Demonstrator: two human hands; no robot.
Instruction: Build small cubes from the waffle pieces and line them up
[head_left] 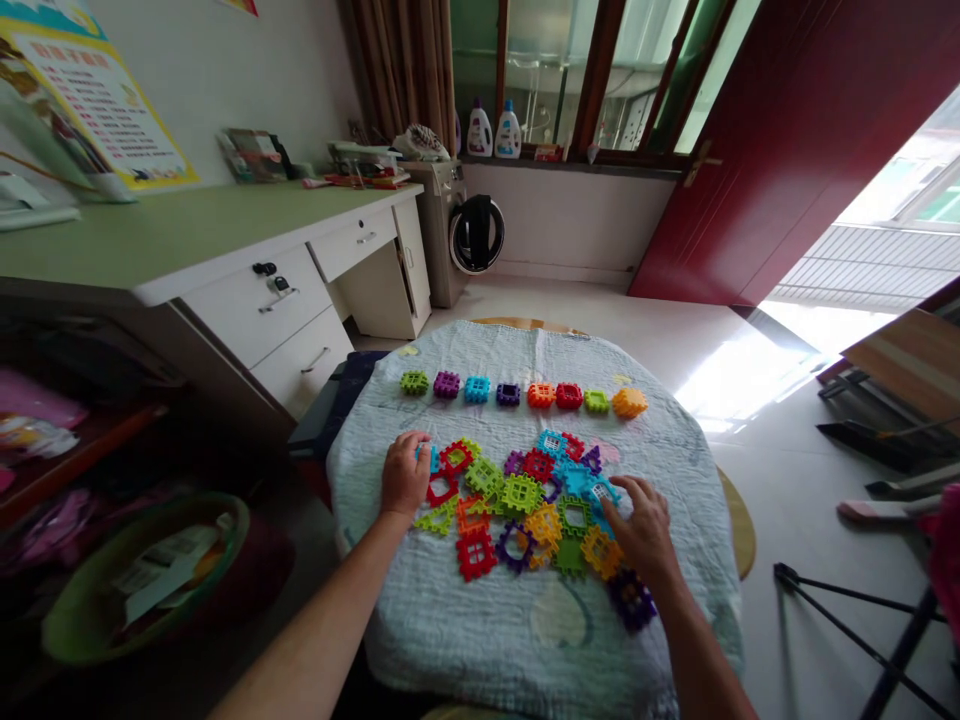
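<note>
A loose heap of interlocking plastic building tiles lies mid-table, in red, green, orange, purple and blue. At its left edge my left hand (406,474) has its fingers closed around a blue tile (434,459), partly hidden by them. On the right side of the heap, my right hand (643,522) has its thumb and fingers at the edge of a blue window tile (602,491). Near that hand lie an orange tile (601,552) and a dark purple tile (631,600). A lime green tile (522,494) sits in the heap's middle.
Beyond the heap runs a row of small block stacks sorted by colour, from a green stack (414,382) to an orange stack (630,402). A pale quilted cloth (502,650) covers the round table. A desk (225,235) stands left; a tripod leg (847,620) is at right.
</note>
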